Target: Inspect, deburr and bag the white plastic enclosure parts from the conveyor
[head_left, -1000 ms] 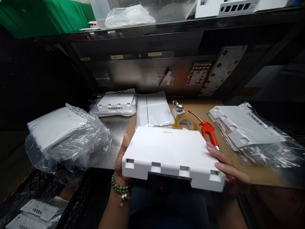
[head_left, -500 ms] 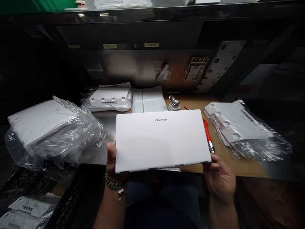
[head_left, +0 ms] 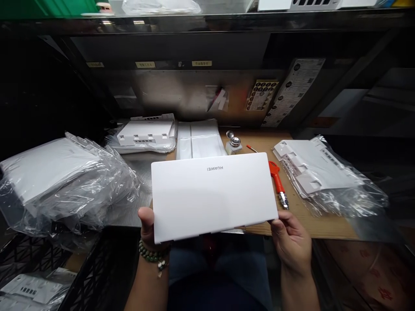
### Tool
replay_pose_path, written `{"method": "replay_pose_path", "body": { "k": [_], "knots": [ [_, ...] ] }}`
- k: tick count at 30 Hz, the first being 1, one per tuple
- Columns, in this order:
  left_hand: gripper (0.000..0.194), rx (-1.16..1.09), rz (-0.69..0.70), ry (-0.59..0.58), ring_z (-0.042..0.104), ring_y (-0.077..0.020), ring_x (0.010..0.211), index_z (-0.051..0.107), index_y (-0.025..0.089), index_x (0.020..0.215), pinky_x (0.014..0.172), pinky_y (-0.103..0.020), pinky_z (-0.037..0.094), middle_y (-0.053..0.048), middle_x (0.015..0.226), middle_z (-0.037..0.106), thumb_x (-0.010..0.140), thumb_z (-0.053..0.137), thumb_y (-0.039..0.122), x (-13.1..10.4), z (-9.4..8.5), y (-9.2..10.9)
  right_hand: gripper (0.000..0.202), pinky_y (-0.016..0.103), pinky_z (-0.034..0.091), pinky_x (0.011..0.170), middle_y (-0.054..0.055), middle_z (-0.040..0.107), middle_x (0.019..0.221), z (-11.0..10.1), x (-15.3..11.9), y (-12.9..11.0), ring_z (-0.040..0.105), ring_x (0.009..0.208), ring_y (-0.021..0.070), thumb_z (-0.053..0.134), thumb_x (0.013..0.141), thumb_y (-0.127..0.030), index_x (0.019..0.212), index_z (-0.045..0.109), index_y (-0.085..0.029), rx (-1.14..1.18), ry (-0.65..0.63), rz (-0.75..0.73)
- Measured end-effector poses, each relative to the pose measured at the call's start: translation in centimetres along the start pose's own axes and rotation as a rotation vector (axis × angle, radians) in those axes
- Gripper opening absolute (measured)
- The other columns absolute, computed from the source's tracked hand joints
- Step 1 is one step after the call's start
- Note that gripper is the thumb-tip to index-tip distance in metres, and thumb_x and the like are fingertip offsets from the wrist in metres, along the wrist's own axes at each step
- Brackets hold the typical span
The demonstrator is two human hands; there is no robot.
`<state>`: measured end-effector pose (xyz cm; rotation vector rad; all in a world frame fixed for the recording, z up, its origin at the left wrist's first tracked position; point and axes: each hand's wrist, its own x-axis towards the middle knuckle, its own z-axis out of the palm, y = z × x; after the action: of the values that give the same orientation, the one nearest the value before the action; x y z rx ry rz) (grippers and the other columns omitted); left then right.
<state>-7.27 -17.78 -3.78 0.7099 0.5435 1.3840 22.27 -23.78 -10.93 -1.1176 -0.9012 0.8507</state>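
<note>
A white rectangular panel (head_left: 214,198) with upside-down HUAWEI lettering is held up above the front edge of the bench. My left hand (head_left: 148,229) grips its left edge, the thumb beside the edge and the other fingers hidden behind the panel. On the other side, my right hand (head_left: 290,237) pinches the lower right corner between thumb and fingers. Behind the panel lies a stack of clear flat bags (head_left: 204,136). An orange-handled air gun (head_left: 277,179) rests just to the panel's right, and a metal-lidded bottle (head_left: 234,144) stands behind it.
Bagged white panels lie at the left (head_left: 55,168) and right (head_left: 320,168). Another white part (head_left: 145,131) sits on bags at the back left. A black crate (head_left: 87,268) holding bagged parts is at lower left. A metal shelf edge (head_left: 207,23) crosses above.
The panel and both hands have shifted slightly left and down in view, and the panel tilts a little more. More of the orange air gun shows. Both hands keep their hold.
</note>
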Motion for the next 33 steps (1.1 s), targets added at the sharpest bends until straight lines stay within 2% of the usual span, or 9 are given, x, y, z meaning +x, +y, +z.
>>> {"method": "replay_pose_path", "body": {
  "k": [4,11,14,19,22,25,29,33],
  "knots": [
    [0.081,0.026,0.019,0.001,0.051,-0.0431,0.143,0.063,0.031,0.140,0.113,-0.056,0.050,-0.011,0.138,0.071,0.076,0.074,0.079,0.1,0.6,0.0,0.015,0.020,0.057,0.077,0.001,0.077,0.085,-0.1,0.1,0.4,0.074,0.082,0.0148,0.082,0.088,-0.035,0.097,0.077,-0.025,-0.038,-0.005,-0.002],
    [0.081,0.021,0.027,-0.022,0.051,-0.0439,0.143,0.058,0.034,0.144,0.114,-0.058,0.049,-0.011,0.144,0.067,0.077,0.075,0.076,0.0,0.1,0.0,0.014,0.020,0.058,0.077,0.001,0.077,0.086,-0.1,0.1,0.6,0.074,0.082,0.0144,0.082,0.089,-0.035,0.098,0.077,-0.025,-0.072,-0.006,-0.024],
    [0.079,0.018,0.017,-0.013,0.056,-0.0430,0.138,0.059,0.035,0.143,0.113,-0.059,0.050,-0.010,0.139,0.070,0.076,0.079,0.072,0.0,0.0,0.1,0.013,0.020,0.058,0.079,0.001,0.078,0.089,-0.2,0.2,0.8,0.074,0.083,0.0139,0.080,0.090,-0.035,0.098,0.077,-0.026,-0.080,-0.010,-0.041],
    [0.074,0.021,-0.018,0.045,0.069,-0.0428,0.121,0.065,0.030,0.137,0.106,-0.059,0.057,-0.009,0.129,0.076,0.071,0.085,0.054,0.2,-0.6,0.3,0.011,0.019,0.059,0.075,0.001,0.078,0.087,0.1,0.3,0.3,0.075,0.080,0.0139,0.080,0.090,-0.033,0.098,0.078,-0.026,-0.116,-0.012,-0.111],
    [0.080,0.047,-0.049,0.132,0.078,-0.0383,0.098,0.063,0.026,0.140,0.095,-0.052,0.064,-0.008,0.117,0.080,0.065,0.085,0.042,0.4,-1.4,0.6,0.010,0.022,0.061,0.071,0.001,0.078,0.084,0.8,0.3,-0.7,0.076,0.076,0.0157,0.081,0.089,-0.033,0.096,0.079,-0.026,-0.164,-0.005,-0.176],
    [0.083,0.068,-0.086,0.286,0.080,-0.0333,0.082,0.061,0.025,0.144,0.085,-0.045,0.068,-0.006,0.108,0.083,0.063,0.082,0.030,0.8,-2.6,0.9,0.007,0.024,0.062,0.068,0.002,0.080,0.083,1.7,0.2,-2.2,0.077,0.074,0.0177,0.080,0.089,-0.032,0.094,0.081,-0.028,-0.185,-0.017,-0.215],
    [0.078,0.006,-0.079,0.425,0.080,-0.0298,0.075,0.063,0.024,0.143,0.079,-0.040,0.069,-0.003,0.099,0.084,0.065,0.071,0.018,1.5,-3.7,0.9,0.010,0.029,0.065,0.077,0.003,0.083,0.093,2.5,0.0,-3.7,0.080,0.085,0.0212,0.079,0.090,-0.027,0.098,0.082,-0.031,-0.140,-0.077,-0.251],
    [0.076,-0.079,-0.113,0.539,0.080,-0.0267,0.069,0.062,0.025,0.144,0.062,-0.032,0.068,-0.002,0.100,0.084,0.069,0.065,0.019,1.9,-3.5,0.7,0.016,0.033,0.065,0.084,0.002,0.083,0.098,2.6,-0.1,-4.0,0.080,0.093,0.0225,0.080,0.090,-0.023,0.101,0.081,-0.033,-0.120,-0.114,-0.266]
  ]
}}
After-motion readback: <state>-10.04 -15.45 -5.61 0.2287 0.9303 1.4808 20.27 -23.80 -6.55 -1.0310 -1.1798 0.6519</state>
